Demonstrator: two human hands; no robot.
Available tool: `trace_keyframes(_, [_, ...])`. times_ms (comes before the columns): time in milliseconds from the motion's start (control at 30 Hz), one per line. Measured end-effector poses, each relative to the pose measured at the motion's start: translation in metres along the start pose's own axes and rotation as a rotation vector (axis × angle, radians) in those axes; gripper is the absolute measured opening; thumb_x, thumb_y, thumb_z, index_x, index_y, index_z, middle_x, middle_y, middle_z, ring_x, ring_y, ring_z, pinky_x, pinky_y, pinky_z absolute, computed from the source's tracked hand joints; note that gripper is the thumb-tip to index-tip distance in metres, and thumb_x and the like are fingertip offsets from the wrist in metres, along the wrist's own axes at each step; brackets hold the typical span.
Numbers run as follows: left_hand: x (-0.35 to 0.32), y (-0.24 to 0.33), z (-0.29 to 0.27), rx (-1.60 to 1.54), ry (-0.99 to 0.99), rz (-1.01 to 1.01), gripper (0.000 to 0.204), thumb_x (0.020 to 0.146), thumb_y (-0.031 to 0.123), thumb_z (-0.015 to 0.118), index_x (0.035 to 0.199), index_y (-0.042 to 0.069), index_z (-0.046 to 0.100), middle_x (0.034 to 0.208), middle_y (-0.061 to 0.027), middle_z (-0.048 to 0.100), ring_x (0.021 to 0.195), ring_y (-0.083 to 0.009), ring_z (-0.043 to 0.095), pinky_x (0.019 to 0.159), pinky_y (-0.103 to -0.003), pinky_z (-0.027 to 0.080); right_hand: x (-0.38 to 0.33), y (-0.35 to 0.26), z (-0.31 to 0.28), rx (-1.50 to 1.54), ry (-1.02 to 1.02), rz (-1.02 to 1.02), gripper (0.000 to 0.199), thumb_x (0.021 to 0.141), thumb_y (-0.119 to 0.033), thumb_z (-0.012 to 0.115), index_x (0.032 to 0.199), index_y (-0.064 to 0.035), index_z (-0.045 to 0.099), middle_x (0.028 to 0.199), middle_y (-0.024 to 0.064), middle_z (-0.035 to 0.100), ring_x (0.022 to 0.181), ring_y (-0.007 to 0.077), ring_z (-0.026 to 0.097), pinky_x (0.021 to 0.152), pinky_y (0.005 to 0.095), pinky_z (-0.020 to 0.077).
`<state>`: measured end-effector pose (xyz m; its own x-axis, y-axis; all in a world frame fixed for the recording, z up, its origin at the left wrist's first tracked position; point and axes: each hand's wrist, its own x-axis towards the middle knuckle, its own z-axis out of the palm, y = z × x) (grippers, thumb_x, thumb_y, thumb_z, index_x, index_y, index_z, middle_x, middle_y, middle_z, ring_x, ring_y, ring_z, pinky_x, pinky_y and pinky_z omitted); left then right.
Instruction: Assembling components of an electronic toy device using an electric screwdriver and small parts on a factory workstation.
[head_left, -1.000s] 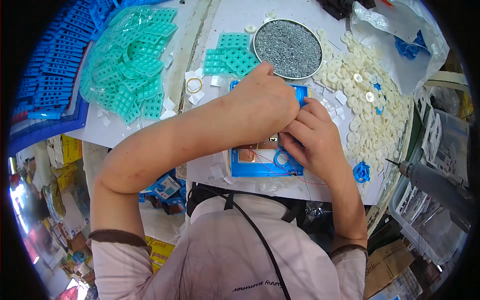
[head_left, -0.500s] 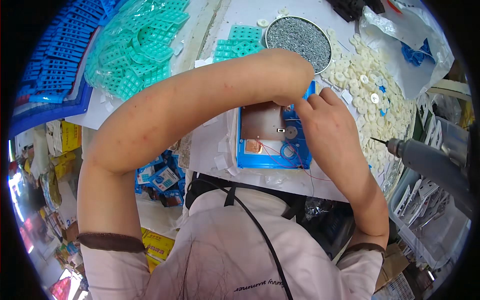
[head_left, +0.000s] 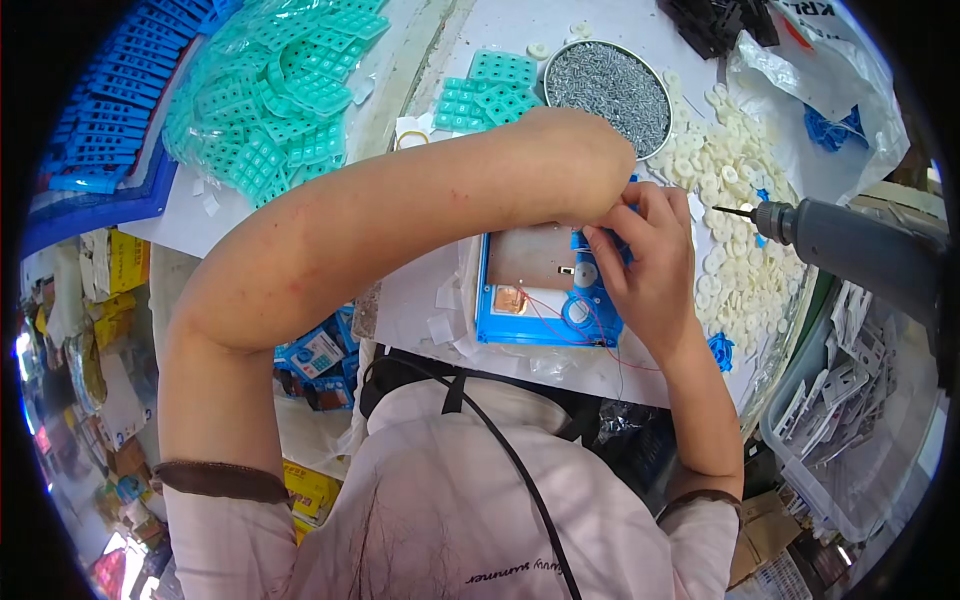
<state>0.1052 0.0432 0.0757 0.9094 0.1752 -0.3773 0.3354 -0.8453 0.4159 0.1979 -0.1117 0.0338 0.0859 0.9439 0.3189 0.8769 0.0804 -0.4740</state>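
A blue plastic housing (head_left: 497,330) lies on the table before me. It holds a brown circuit board (head_left: 525,258), a copper-coloured square (head_left: 510,299), a round blue ring and thin red wires. My left forearm crosses over it from the left, and my left hand (head_left: 585,155) is bent down at the housing's far right corner with its fingers hidden. At that same corner, my right hand (head_left: 655,255) has its fingers curled and thumb drawn in. Whatever they pinch is too small or covered to make out.
A round tin of screws (head_left: 610,95) stands beyond my left hand. White round plastic parts (head_left: 735,250) are heaped to the right, under a grey electric screwdriver (head_left: 850,240). Turquoise keypads (head_left: 290,90) fill a bag at left. A clear bin (head_left: 850,430) sits lower right.
My right hand has turned, so its thumb and curled fingers now show. My left hand stays at the far corner. The screwdriver appears further left and higher in view.
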Motion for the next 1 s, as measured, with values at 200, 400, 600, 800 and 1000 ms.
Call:
trace_keyframes(200, [0.004,0.003,0.006,0.078,0.018,0.055,0.016,0.073,0.011,0.072,0.086,0.002,0.076,0.086,-0.0197,0.073,0.082,-0.0354,0.073,0.066,-0.047,0.059,-0.013,-0.016,-0.013,-0.245,-0.116,-0.205,0.018,0.076,-0.006,0.074,0.093,-0.0009,0.073,0.098,0.0109,0.064,0.091,0.0307,0.059,0.077,0.0408,0.0497])
trace_keyframes(400, [0.007,0.019,0.004,0.207,-0.088,0.125,0.018,0.073,0.014,0.073,0.089,0.007,0.078,0.088,-0.015,0.074,0.082,-0.0303,0.074,0.063,-0.043,0.059,-0.007,-0.013,-0.028,-0.072,-0.269,-0.177,0.033,0.071,0.003,0.073,0.103,-0.0022,0.074,0.112,0.0112,0.067,0.101,0.0346,0.062,0.081,0.0413,0.0544])
trace_keyframes(600, [0.011,0.023,0.002,0.203,-0.143,0.085,0.019,0.073,0.016,0.075,0.09,0.007,0.078,0.09,-0.0152,0.075,0.084,-0.03,0.074,0.064,-0.042,0.059,-0.016,-0.015,-0.021,-0.135,-0.211,-0.169,0.033,0.073,-0.004,0.074,0.106,-0.0031,0.073,0.109,0.0103,0.066,0.096,0.0317,0.062,0.079,0.0384,0.0549])
trace_keyframes(800, [0.007,0.008,0.003,0.191,-0.127,0.167,0.017,0.075,0.013,0.073,0.089,0.004,0.077,0.089,-0.0185,0.073,0.083,-0.0331,0.073,0.068,-0.044,0.059,-0.023,-0.014,-0.008,-0.103,-0.114,-0.125,0.035,0.073,-0.003,0.073,0.108,-0.0022,0.071,0.108,0.0112,0.065,0.098,0.0319,0.06,0.08,0.0396,0.0541])
trace_keyframes(1000, [-0.005,0.003,0.002,0.256,-0.097,0.237,0.012,0.078,0.011,0.069,0.083,0.003,0.076,0.083,-0.0174,0.073,0.079,-0.0336,0.072,0.067,-0.044,0.059,-0.024,-0.017,-0.008,-0.113,-0.145,-0.1,0.039,0.072,-0.002,0.073,0.111,-0.0013,0.07,0.11,0.0116,0.064,0.1,0.0324,0.059,0.082,0.0407,0.0535])
